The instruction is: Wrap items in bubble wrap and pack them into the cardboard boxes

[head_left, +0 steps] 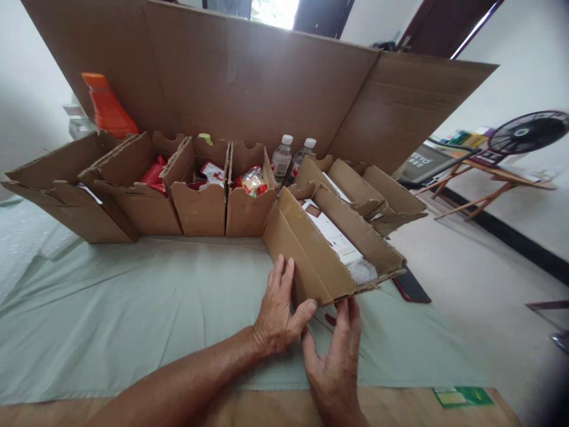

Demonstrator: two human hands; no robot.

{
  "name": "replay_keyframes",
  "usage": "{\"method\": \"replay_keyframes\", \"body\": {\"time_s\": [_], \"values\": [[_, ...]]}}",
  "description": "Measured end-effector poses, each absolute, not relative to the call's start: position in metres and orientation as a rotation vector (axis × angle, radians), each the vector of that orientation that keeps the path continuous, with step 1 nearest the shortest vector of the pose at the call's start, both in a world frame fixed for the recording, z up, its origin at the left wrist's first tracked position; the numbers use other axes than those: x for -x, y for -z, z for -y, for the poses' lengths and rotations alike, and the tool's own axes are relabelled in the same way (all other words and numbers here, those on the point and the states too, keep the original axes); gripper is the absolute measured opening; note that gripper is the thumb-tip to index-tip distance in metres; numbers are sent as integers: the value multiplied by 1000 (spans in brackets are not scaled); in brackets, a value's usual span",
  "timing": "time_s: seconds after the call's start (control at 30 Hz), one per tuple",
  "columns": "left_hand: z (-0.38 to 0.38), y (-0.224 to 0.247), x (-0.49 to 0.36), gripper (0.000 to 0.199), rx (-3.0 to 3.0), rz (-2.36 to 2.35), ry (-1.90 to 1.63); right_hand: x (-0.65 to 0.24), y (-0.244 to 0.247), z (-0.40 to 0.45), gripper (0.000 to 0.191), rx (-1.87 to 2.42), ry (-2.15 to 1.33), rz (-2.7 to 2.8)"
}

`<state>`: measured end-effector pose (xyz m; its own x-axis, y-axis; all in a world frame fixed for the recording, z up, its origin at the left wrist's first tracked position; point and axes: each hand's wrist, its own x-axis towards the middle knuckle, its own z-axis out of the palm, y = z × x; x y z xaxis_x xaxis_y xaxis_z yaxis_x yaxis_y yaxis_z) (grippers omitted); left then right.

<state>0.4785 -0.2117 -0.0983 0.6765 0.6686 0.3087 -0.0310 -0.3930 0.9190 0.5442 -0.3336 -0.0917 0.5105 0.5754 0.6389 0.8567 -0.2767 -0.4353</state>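
A long open cardboard box [306, 255] sits angled on the green cloth, its near end toward me. Inside it lie a white printed carton [331, 231] and a clear plastic-wrapped item [362, 271]. My left hand [278, 314] rests against the box's left side, fingers stretched up along the cardboard and thumb apart near the lower corner. At the near end, my right hand [333, 353] has its fingertips against the lower edge, partly hidden by the box. Its thumb stands apart from the fingers. Neither hand is wrapped round anything.
A row of open cardboard bins [198, 207] holds red and white packets. Two clear bottles [281, 159] and an orange bottle [111, 110] stand behind. More bins [355, 184] lie right. A tall cardboard panel [249, 77] backs everything. A fan [527, 131] stands at far right.
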Motion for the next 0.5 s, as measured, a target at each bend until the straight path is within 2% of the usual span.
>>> {"method": "replay_keyframes", "body": {"time_s": [0.3,0.5], "values": [[181,97,-486,73,-1770,-567,-866,-540,91,315,78,1969,408,1289],[162,97,-490,71,-1667,-692,-831,-566,92,266,76,1932,281,1462]]}}
